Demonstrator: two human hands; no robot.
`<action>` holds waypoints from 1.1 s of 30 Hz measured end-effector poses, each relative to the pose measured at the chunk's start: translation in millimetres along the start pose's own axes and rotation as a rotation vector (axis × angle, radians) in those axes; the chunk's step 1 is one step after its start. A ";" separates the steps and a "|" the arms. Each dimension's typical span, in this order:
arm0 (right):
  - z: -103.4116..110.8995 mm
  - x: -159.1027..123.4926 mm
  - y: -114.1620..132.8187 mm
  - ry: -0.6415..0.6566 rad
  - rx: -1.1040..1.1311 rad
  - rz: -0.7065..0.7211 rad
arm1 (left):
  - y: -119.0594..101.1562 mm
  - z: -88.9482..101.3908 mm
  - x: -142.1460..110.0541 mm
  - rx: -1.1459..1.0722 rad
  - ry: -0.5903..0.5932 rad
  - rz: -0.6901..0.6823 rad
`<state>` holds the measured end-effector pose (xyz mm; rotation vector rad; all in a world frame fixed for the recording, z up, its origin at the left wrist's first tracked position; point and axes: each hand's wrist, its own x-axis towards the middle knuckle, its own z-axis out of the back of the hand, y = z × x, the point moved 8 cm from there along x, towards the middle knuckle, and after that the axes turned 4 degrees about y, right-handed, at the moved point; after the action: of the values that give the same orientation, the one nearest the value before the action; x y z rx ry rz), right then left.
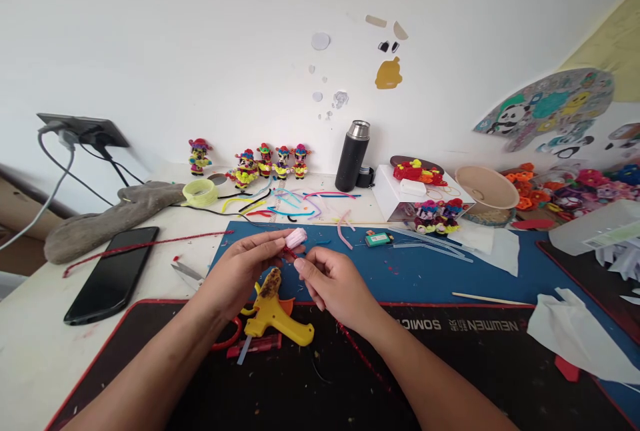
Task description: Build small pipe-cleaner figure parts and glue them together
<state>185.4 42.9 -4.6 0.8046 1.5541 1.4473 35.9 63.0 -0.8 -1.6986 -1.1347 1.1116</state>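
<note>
Pale pink and ribbed, a short stubby fuzzy bundle (296, 237) sits just beyond the yellow plastic glue gun (280, 319), with a dark red fuzzy stem (291, 253) at its lower end. The left hand (253, 257) pinches the bundle between thumb and fingers; the right hand (333, 277) is curled closed on the stem.

Seven small multicoloured fuzzy dolls stand on the white counter (35, 344): five (245, 169) well beyond the glue gun, two (439, 217) beyond it and to its right. Left of the glue gun lie one flat black phone (107, 284), crossed by one long red fuzzy strand (165, 242), and one pair of metal scissors (189, 275). One pale yellow tape roll (200, 192) is farther off on that side.

Among containers, one black cylindrical flask (350, 161) with a silver top stands well beyond the glue gun, contents hidden. Right of the flask, one white box (393, 201) carries a red and yellow fuzzy piece (420, 172) on top; its inside is hidden. Farther right of the glue gun are one tan round bowl (465, 184), contents unclear, and one translucent plastic container (575, 234), contents also unclear.
</note>
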 end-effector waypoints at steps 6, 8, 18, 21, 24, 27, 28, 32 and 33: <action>4.8 2.2 -0.9 -0.029 -0.013 0.036 | 1.2 -2.9 -1.0 -0.054 0.017 0.030; 6.1 3.0 -1.9 -0.041 -0.020 0.050 | 0.8 -3.4 -1.3 -0.062 0.009 0.034; 8.2 5.0 -3.3 -0.047 -0.039 0.055 | -5.5 -6.7 -1.8 0.015 0.043 -0.026; 8.3 4.9 -3.6 -0.049 -0.047 0.052 | -5.9 -7.3 -1.6 0.003 0.040 -0.029; 8.0 4.9 -3.9 -0.050 -0.043 0.050 | -6.0 -7.2 -1.5 0.008 0.040 -0.034; 6.7 4.7 -3.6 -0.039 -0.034 0.038 | -5.8 -6.5 -1.9 0.023 0.037 -0.033; 6.0 4.4 -3.6 -0.033 -0.027 0.032 | -5.9 -6.4 -2.1 0.028 0.035 -0.033; 4.4 3.3 -2.8 -0.020 -0.003 0.021 | -9.1 -6.9 -3.3 0.074 0.029 -0.066; 4.6 3.1 -2.6 -0.024 -0.007 0.022 | -9.9 -6.9 -3.5 0.092 0.026 -0.076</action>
<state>188.3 47.4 -7.5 0.8344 1.5255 1.4532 39.1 61.6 11.2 -1.5821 -1.1065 1.0750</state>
